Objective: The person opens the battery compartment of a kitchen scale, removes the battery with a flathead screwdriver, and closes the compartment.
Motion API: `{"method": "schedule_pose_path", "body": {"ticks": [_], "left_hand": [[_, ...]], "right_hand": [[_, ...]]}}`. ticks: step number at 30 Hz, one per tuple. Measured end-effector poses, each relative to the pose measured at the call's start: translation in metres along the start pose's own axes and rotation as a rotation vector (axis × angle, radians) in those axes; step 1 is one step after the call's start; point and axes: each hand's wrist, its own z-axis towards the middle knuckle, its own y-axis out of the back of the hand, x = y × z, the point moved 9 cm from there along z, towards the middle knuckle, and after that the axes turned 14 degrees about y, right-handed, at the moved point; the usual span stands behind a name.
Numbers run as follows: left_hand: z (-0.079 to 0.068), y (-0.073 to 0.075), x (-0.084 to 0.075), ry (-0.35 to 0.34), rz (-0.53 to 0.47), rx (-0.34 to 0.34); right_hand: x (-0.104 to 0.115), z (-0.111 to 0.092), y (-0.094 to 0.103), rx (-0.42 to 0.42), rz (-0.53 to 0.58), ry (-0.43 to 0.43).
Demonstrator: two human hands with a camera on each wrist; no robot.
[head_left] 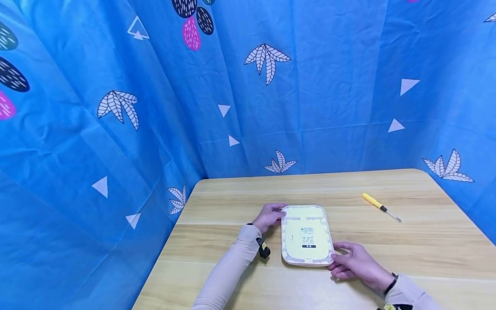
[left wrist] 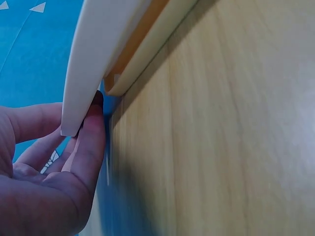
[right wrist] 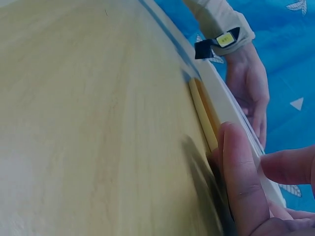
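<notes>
A flat white device (head_left: 294, 228) with rounded corners and a pale yellow face lies between my two hands. Its upward face carries a printed label (head_left: 308, 237). My left hand (head_left: 267, 218) grips the far left corner, thumb on the top and fingers beneath, as the left wrist view shows on the white rim (left wrist: 91, 59). At the near right corner, my right hand (head_left: 358, 265) pinches the edge between thumb and fingers. Below the rim, a narrower cream-coloured part (right wrist: 202, 108) sits close over the table in the right wrist view.
A screwdriver (head_left: 373, 201) with a yellow handle lies on the wooden table (head_left: 224, 202), to the right of and beyond the device. Blue patterned curtains (head_left: 329, 99) hang behind the table and along its left and right sides.
</notes>
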Motion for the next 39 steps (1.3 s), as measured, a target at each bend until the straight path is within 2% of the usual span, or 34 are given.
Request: {"method": "schedule_pose_path", "body": {"ticks": [12,25,39], "left_hand": [[-0.011,0.011,0.009,0.037,-0.08,0.046],[-0.027,0.018,0.016,0.061,-0.044,0.114],[-0.047,0.017,0.029,0.105,-0.031,0.191]], "right_hand": [[0.0,0.004,0.018,-0.025,-0.03,-0.016],[0.007,0.02,0.04,0.009,-0.109,-0.018],[0.018,0.046,0.064,0.04,-0.214,-0.015]]}}
